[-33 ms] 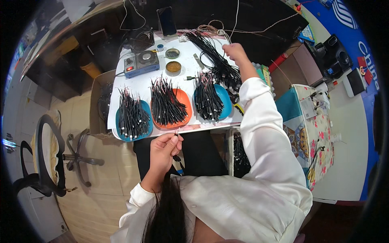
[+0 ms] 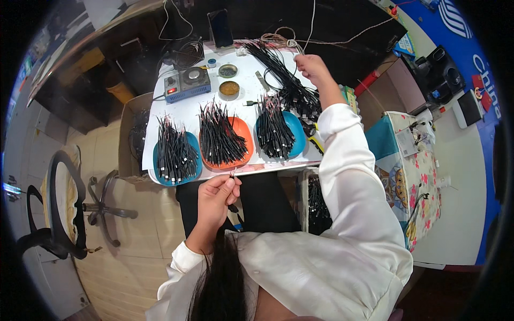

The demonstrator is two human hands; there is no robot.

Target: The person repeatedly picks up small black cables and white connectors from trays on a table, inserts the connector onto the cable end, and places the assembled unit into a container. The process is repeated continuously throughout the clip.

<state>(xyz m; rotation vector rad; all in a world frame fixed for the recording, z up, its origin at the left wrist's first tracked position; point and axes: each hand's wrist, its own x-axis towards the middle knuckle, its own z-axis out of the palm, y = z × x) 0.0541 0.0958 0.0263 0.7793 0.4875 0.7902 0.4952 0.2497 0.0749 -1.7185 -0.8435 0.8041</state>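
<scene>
My left hand (image 2: 217,198) is in front of the table's near edge, thumb and fingers pinched on a black cable (image 2: 232,175) whose thin bare wire ends stick up. Part of that cable hangs below the hand. At the table's far right, my right hand (image 2: 312,68) is closed; whatever it grips, if anything, I cannot make out. It is beside a long bundle of black cables (image 2: 278,67). Along the near edge, cut cables with plugs lie in a blue tray (image 2: 194,144), an orange tray (image 2: 243,131) and another blue tray (image 2: 299,136).
A blue solder pot (image 2: 187,85) with a lit red switch stands at the back left, near a round tin of brown paste (image 2: 229,89) and a solder spool (image 2: 212,63). A phone (image 2: 220,28) leans behind. Left of the table is a cardboard box (image 2: 128,139); an office chair (image 2: 67,208) stands further left.
My right hand has shifted slightly to the right. The left hand still pinches the cable, almost unmoved.
</scene>
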